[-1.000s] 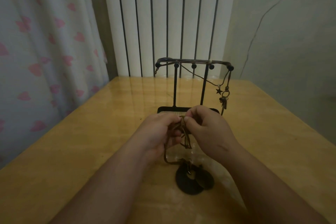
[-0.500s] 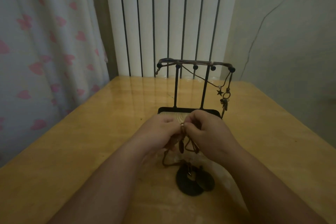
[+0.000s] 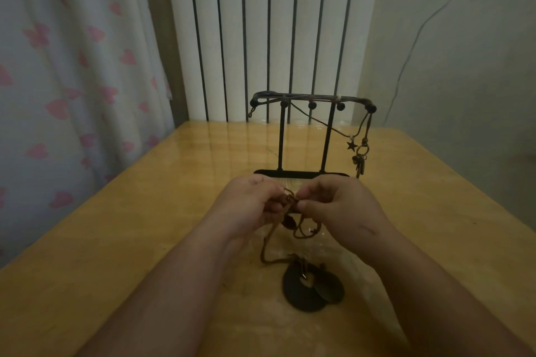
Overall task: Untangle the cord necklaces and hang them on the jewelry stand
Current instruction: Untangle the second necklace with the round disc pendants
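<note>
Nearest the front edge of the tabletop (image 3: pixel 139 226) lie dark round pendants (image 3: pixel 307 290), and their brown cord necklaces (image 3: pixel 291 213) rise to a tangle which the left hand (image 3: pixel 249 206) and the right hand (image 3: pixel 339 209) both pinch with curled fingertips. Behind, the hands hide the front of the base of the jewelry stand (image 3: pixel 301 174), where a star necklace (image 3: pixel 351 145) already hangs, with a radiator (image 3: pixel 261 23) and a curtain (image 3: pixel 58 66) beyond the far edge. Compared with a moment ago, the hands are slightly more apart, and the pendants have not moved.

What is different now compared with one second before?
The left hand and right hand still pinch the cords, but have drawn slightly apart; a loop has opened beneath and a small dark pendant now hangs in view. The discs on the table, and the stand with its hung necklaces, stayed.
</note>
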The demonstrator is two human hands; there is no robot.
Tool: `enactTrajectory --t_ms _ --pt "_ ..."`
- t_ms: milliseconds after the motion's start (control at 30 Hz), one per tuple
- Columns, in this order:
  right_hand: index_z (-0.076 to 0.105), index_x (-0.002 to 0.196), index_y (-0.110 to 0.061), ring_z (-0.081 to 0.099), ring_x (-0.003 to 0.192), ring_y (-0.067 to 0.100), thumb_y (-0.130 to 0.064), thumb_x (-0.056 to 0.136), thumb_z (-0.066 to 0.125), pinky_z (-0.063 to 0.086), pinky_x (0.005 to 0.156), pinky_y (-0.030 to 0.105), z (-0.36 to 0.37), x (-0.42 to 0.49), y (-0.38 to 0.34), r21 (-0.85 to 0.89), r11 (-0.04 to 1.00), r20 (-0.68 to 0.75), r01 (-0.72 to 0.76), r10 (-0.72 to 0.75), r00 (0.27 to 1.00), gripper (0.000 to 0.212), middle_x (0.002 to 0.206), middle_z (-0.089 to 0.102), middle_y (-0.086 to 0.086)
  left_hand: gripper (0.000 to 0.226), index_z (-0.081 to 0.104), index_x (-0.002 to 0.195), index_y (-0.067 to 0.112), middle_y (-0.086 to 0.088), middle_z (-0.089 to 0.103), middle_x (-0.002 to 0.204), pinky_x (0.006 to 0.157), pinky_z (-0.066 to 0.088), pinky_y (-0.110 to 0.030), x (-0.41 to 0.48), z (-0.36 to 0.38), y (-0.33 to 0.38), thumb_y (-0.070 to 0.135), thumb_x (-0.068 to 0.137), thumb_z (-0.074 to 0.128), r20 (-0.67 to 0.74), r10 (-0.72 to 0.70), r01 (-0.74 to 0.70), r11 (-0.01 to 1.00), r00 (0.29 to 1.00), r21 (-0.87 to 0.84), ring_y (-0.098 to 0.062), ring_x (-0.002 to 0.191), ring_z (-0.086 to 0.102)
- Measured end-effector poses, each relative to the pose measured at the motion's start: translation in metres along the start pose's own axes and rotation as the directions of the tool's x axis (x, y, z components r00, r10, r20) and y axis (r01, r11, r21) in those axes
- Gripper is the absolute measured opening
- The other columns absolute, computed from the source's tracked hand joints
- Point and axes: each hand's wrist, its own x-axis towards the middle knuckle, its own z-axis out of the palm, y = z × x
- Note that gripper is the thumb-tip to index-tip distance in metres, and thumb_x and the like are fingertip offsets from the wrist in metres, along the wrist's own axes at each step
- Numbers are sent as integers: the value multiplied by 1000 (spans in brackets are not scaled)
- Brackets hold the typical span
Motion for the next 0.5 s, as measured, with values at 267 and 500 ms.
enactTrajectory --t_ms 267,500 --pt "65 85 -23 66 78 9 -21 91 60 57 68 26 3 0 -3 153 987 -75 -41 53 996 8 84 68 -4 12 63 102 15 -11 68 89 71 54 -31 -2 2 0 8 93 60 -16 45 -46 999 999 -21 -20 77 68" --pt "61 87 -7 62 66 14 -5 92 54 52 61 26 -6 1 -5 674 729 -41 -115 192 981 9 75 70 2 16 64 102 17 -10 69 87 72 56 -33 -2 2 0 6 91 61 4 50 -51 999 999 20 -21 76 68"
